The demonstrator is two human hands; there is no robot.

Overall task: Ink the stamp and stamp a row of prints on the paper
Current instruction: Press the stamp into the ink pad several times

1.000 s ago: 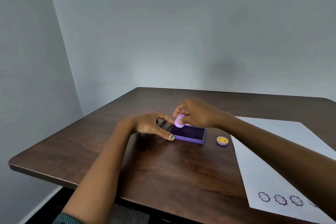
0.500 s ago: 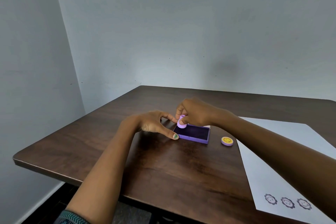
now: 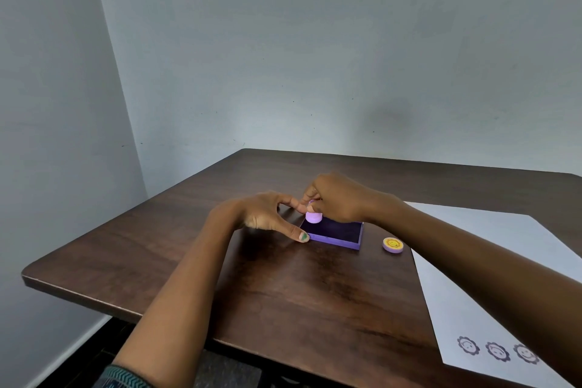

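A: Head view: right hand (image 3: pixel 338 198) pinches the stamp (image 3: pixel 313 217) on the ink pad (image 3: pixel 337 230), at the worktop's (image 3: pixel 283 293) centre.

B: Left hand (image 3: pixel 267 214), fingers spread, steadies the pad's nine o'clock edge. Press flat; paper (image 3: pixel 472 261) waits at three o'clock.

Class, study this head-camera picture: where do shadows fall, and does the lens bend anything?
Head view: soft, even light; a faint blurred shadow smudges the wall above the table; darker shadow lies under the left hand; wide-angle distortion tilts the wall corner and stretches the right forearm; prints look slightly soft.
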